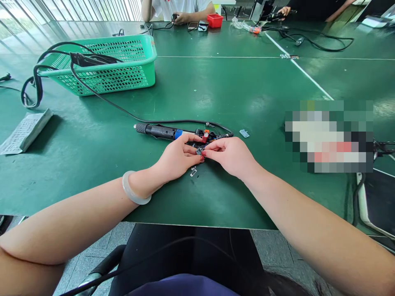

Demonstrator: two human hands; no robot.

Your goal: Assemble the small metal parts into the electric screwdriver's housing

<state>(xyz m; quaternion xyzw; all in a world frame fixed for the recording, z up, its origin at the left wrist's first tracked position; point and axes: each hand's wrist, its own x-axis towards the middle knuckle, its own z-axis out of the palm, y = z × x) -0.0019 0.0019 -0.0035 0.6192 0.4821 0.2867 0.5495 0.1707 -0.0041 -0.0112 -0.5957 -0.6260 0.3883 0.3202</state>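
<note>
Sits in dark legwear (185,246) at a green desk (216,94), both forearms stretched across the near edge. Wears a pale bangle (127,190) on the left wrist. Just past a tiny oblong metal frame (193,172) lying loose, pinches a small grey metal piece (199,151) between red-nailed fingertips, with left hand (174,158) and right hand (231,154) brought together and thumbs and fingers closed on the piece.

Has directly beyond the knuckles a black tubular device (160,131) with a blue band, lying crosswise, red and orange parts (205,135) to its right. Shows a flat bluish-grey plate (244,133) near the right hand and, well off to the left, a paper packet (26,133) covered in writing. Farther back, features a green perforated basket (117,76) holding black cables (92,61).

Includes, at the far edge, a co-worker in white (185,5), a red tub (215,21) beside the person's forearm, and a second co-worker in black (311,9).
</note>
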